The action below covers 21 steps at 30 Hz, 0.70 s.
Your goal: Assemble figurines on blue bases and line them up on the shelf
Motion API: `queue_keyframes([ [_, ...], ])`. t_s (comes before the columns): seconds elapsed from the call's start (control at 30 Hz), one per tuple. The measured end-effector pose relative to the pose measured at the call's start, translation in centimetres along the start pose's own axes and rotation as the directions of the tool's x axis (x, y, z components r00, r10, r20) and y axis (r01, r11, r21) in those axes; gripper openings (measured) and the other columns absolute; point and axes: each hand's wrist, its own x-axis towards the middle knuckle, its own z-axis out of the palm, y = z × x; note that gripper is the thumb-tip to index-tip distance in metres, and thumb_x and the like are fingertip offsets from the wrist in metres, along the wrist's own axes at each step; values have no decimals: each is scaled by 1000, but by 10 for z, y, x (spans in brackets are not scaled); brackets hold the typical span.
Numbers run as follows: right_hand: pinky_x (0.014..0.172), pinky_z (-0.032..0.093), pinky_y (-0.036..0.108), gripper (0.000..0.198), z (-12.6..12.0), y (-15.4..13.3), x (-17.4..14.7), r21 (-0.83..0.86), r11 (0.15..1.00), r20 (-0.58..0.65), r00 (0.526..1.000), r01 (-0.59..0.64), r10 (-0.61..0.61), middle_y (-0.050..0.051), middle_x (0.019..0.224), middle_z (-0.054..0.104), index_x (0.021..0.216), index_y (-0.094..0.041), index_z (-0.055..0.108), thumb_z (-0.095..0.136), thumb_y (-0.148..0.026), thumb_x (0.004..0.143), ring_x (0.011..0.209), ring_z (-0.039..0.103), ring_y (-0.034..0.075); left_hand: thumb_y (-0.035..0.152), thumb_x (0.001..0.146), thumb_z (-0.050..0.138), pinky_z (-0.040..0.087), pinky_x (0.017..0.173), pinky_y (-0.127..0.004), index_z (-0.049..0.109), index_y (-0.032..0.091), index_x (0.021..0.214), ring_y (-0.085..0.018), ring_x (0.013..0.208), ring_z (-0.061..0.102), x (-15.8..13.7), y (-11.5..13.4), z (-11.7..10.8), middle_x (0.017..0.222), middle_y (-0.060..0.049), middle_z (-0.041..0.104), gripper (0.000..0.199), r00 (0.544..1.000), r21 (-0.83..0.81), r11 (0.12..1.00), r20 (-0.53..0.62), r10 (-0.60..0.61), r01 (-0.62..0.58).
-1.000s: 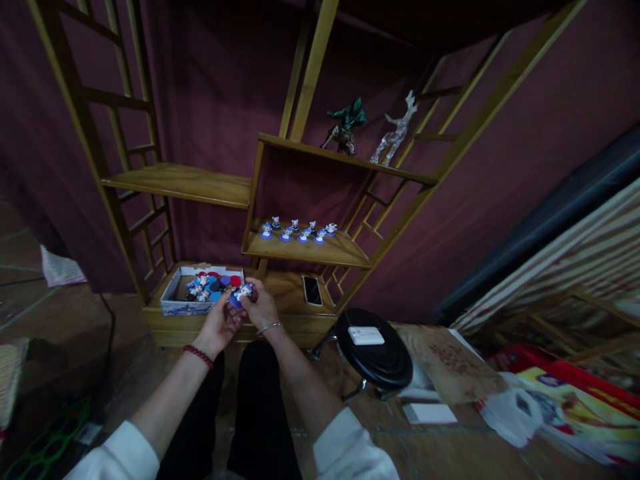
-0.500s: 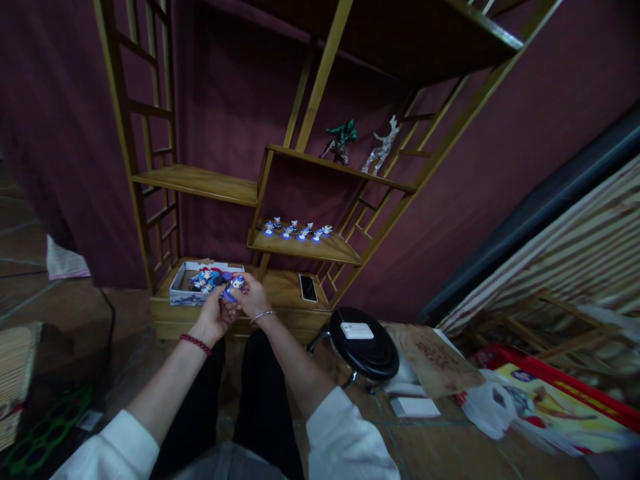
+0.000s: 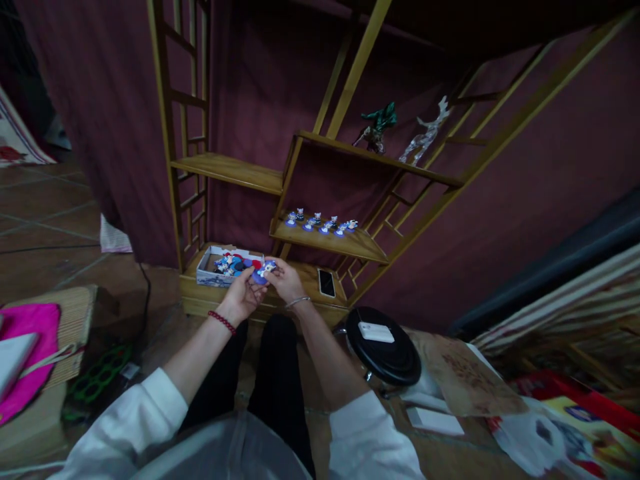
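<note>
My left hand [image 3: 243,296] and my right hand [image 3: 286,281] meet in front of me, both gripping a small white figurine on a round blue base [image 3: 263,271]. Just behind them, a white cardboard box [image 3: 209,275] holding several more figurines and blue and red bases rests on the bottom board of a wooden shelf unit [image 3: 310,294]. A row of several figurines on blue bases [image 3: 321,223] stands on the low middle shelf above. A red bead bracelet is on my left wrist, a thin bangle on my right.
A black phone [image 3: 327,283] lies on the bottom board right of my hands. A green figure [image 3: 376,124] and a clear deer [image 3: 426,133] stand on the upper shelf. A black round stool [image 3: 385,347] with a white card sits at right, papers beyond. A pink cushion [image 3: 31,350] lies at left.
The view has swung left and nearer to the shelf, bringing the pink cushion into sight. Both hands stay together on the figurine by the box.
</note>
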Motion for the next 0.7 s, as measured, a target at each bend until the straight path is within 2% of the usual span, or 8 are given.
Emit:
queue_keyframes([
  [0.23,60,47,21,36,-11,-6,6,49,999,-69,997,-19,22,-1,79,62,95,-19,57,60,-21,59,65,56,9,31,79,46,38,39,-17,57,14,76,-9,46,52,2,-1,5,59,-4,60,20,998,-3,1000,63,-3,3],
  [0.37,62,48,22,35,-15,-6,11,59,998,-69,997,-16,20,-1,79,63,94,-19,58,61,-21,59,65,57,9,29,79,49,40,43,-17,58,14,80,-9,50,53,5,1,4,65,-4,61,17,995,-26,999,97,25,-22],
  [0.7,65,47,23,32,-16,5,37,58,998,-54,998,-11,14,0,77,63,93,-19,59,62,-24,61,68,57,11,22,79,51,43,45,-16,56,16,79,-8,50,52,28,14,5,63,-2,58,8,995,-75,992,22,102,-100],
])
